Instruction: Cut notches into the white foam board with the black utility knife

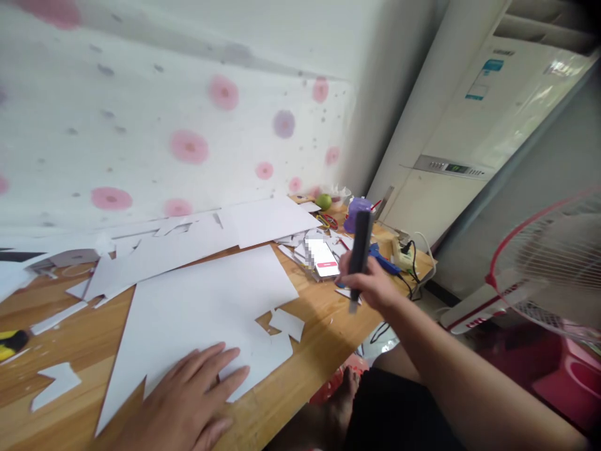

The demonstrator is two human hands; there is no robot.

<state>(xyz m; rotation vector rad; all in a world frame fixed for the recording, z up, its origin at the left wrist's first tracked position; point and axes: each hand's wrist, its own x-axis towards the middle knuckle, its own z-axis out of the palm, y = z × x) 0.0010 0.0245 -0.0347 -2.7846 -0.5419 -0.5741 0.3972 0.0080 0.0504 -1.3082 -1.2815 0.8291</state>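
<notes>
On the wooden tabletop (pixel 300 326), near the front edge, the left hand (pixel 188 401) lies flat and palm down, fingers spread and fully extended, pressing on the near corner of a large white sheet of card (pixel 197 307). It grips nothing. The sheet has straight cut edges and a notched cut-out on its right side, where a small loose white offcut (pixel 287 324) lies just beside it.

To the right, above the table's right end, the right hand (pixel 370 285) is closed around a long dark grey bar-shaped tool (pixel 360 254), held nearly upright. A short pale tip protrudes below the fist; whether it is a blade cannot be told. The fingers wrap the lower part of the handle and the upper part stands clear above the hand.

Just left of the right hand lies a white phone (pixel 323 258) with a red band on its screen, resting on paper scraps. Farther back on the right stand a purple plastic container (pixel 357 210) and a green round fruit (pixel 323 201). A blue tool (pixel 382 260) and a power strip (pixel 404 255) with a black plug lie near the far right corner.

Further white card sheets (pixel 188 241) overlap along the far side against the spotted wall covering (pixel 141 125). A yellow and black object (pixel 12 343) lies at the left edge. A red-rimmed fan (pixel 549 269) stands on the floor, right of the table.
</notes>
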